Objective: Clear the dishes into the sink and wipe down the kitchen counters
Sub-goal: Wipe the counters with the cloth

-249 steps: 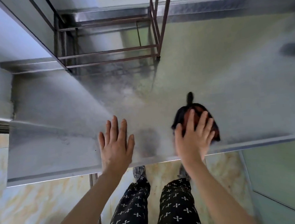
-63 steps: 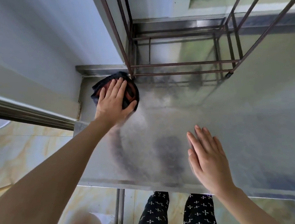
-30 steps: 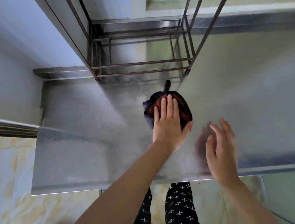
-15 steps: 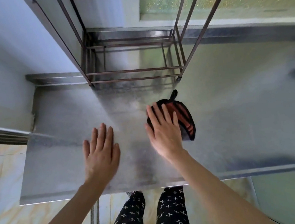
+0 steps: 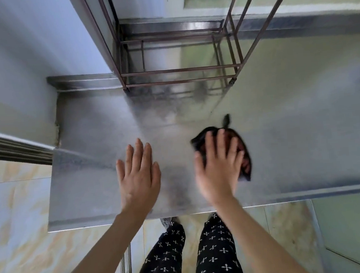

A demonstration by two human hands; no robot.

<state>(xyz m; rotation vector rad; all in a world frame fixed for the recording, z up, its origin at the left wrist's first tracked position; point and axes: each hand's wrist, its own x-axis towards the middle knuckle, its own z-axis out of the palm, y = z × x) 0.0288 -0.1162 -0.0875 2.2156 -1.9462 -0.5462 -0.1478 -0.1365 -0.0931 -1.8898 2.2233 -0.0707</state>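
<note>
- Wiping stage, by my judgement: person stands at the near edge of the counter, patterned trousers and tiled floor below it.
- Left hand: flat on the bare steel, near-centre. Its fingers are straight, slightly apart, and hold nothing. It reads as a brace.
- Right hand: just right of the left and motion-blurred. Fingers spread straight and press down on the cloth; nothing is curled round it.
- Cloth: lies on the counter under the right palm, right of centre, not far from the near edge. Dark, nearly black border with a reddish inner part between the fingers. Bunched, not spread flat. A small dark tail or loop sticks out on its far side.
- Counter surface: dull, cloudy grey patches with a darker smear between the two hands. Cannot tell whether this is wet film or reflection.
- Risk 1: the cloth is pinned by pressure only, so a fast stroke toward the near edge could slide it out from under the palm and off onto the floor.
- Risk 2: a bunched cloth touches little surface, so streaks are likely.
- Risk 3: if the steel is damp, the bracing left hand may skid.
- Far side: metal rack stands on the counter against the wall, well apart from the cloth. Risk 4: its feet could snag the tail, and the patch under it is easily missed.
</note>
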